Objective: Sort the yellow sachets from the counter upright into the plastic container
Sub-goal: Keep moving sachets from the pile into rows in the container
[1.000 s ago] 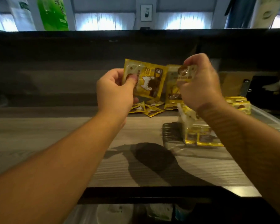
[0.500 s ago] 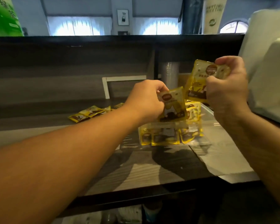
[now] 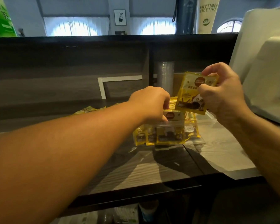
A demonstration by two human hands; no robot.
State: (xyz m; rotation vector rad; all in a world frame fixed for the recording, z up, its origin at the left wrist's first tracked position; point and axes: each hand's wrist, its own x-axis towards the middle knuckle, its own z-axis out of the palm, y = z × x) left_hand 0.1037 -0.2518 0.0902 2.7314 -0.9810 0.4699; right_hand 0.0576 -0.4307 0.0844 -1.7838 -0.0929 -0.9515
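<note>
Bright yellow sachet (image 3: 191, 94) up top, brown round logo, dark brown band along the bottom with a white cartoon figure. More yellow sachets (image 3: 166, 135) showing through the clear container (image 3: 199, 141), same brown-and-white print. Counter (image 3: 136, 172) is grey wood grain, black front edge. Green banner (image 3: 0, 18) far left, white machine (image 3: 268, 75) right.

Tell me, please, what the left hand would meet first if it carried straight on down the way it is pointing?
Probably the upright sachets already standing in the plastic container. The left hand is lowering a sachet just above them at the near wall, though depth is hard to judge.
</note>
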